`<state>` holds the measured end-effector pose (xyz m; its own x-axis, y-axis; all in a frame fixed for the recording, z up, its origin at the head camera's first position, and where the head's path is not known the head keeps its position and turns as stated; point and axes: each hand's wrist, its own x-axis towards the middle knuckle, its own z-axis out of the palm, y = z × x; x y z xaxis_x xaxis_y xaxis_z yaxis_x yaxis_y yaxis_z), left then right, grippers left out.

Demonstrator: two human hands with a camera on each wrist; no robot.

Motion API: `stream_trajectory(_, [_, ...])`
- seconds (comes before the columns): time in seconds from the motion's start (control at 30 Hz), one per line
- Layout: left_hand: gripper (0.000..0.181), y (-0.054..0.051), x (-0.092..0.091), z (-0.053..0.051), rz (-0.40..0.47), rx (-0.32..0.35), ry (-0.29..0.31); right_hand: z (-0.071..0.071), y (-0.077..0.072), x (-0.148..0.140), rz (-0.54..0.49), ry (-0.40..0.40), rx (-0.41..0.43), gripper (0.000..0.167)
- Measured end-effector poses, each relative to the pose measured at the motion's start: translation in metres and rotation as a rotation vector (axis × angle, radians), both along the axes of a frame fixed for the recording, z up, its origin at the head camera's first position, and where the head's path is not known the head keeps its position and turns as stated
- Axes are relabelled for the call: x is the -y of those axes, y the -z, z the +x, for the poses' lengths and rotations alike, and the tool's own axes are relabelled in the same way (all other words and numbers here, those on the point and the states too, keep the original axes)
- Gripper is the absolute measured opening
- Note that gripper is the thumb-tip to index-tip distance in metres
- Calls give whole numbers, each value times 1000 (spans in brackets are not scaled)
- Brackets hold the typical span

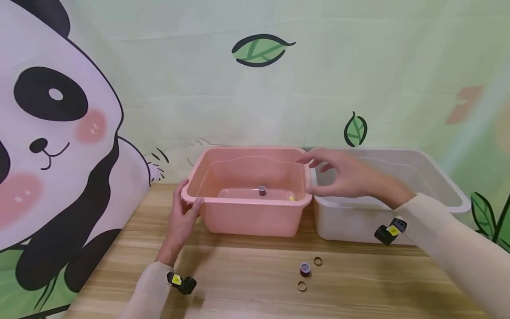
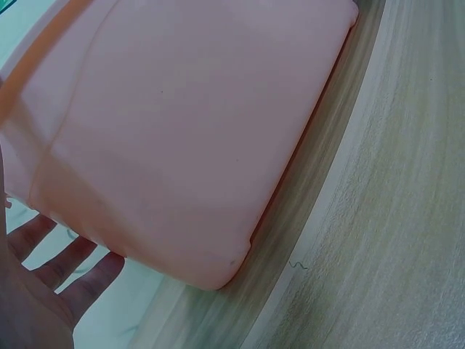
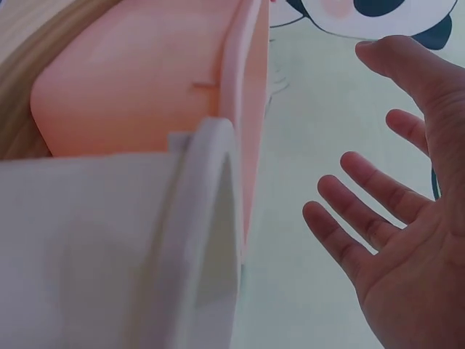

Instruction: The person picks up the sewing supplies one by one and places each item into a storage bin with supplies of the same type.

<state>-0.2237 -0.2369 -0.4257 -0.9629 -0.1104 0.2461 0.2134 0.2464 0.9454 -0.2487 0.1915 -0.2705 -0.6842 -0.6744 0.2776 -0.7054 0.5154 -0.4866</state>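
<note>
My left hand (image 1: 181, 217) grips the left front corner of a pink basin (image 1: 251, 219), thumb over the rim. In the left wrist view, its fingers (image 2: 91, 285) lie against the basin's outer side. With fingers spread and nothing held, my right hand (image 1: 342, 175) hovers over the adjoining rims of the pink basin and a white basin (image 1: 338, 223). Inside the pink one sit a small dark cylinder (image 1: 261, 191) with a pale top and a small yellow piece (image 1: 292, 199), partly hidden by the front rim.
In front of the basins, a similar dark cylinder (image 1: 304, 269) stands on the wooden table (image 1: 247, 283). A ring (image 1: 317, 261) lies behind it and another brass-coloured ring (image 1: 302, 286) in front. Behind the basins hangs a green cloth (image 1: 179, 88) with a panda print.
</note>
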Motion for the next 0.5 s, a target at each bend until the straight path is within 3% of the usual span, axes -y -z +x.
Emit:
stream_trajectory(0.2, [69, 0, -1, 0, -9, -1, 4, 14, 11, -1, -25, -56, -20, 65])
stream_trajectory(0.5, [69, -1, -1, 1, -2, -8, 6, 35, 28, -1, -150, -136, -53, 66])
